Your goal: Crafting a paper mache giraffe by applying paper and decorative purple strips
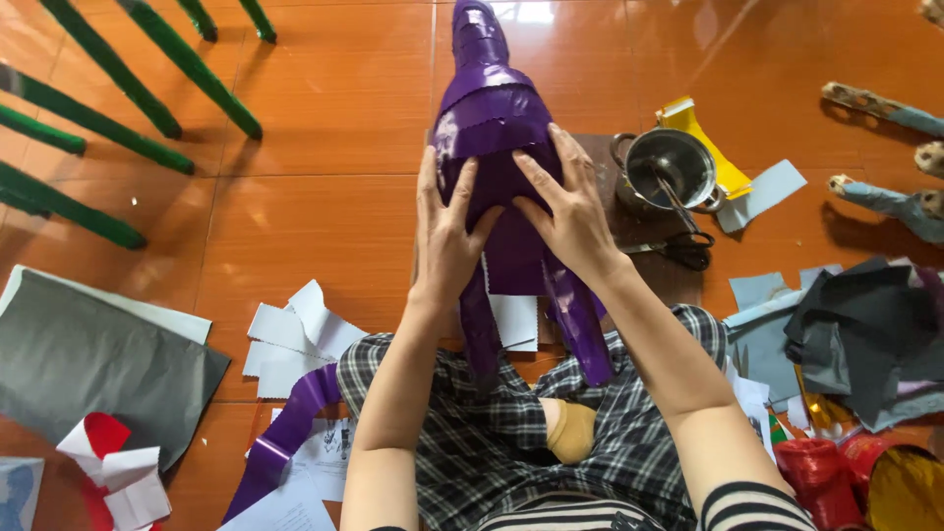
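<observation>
A tall figure wrapped in shiny purple paper (490, 108) lies on the orange tiled floor, its two purple legs reaching toward my lap. My left hand (447, 231) lies flat on its lower left side, fingers spread. My right hand (565, 206) presses on its right side, fingers spread too. Both hands smooth the purple paper against the figure. A white paper piece (515, 320) shows between the legs.
A metal pot (671, 169) with black scissors (683, 248) sits to the right. Grey and black paper sheets (865, 329) lie farther right, red and gold foil (865, 477) below. White scraps (295, 334), a grey sheet (88, 364) and a purple strip (285, 433) lie left. Green chair legs (118, 98) stand top left.
</observation>
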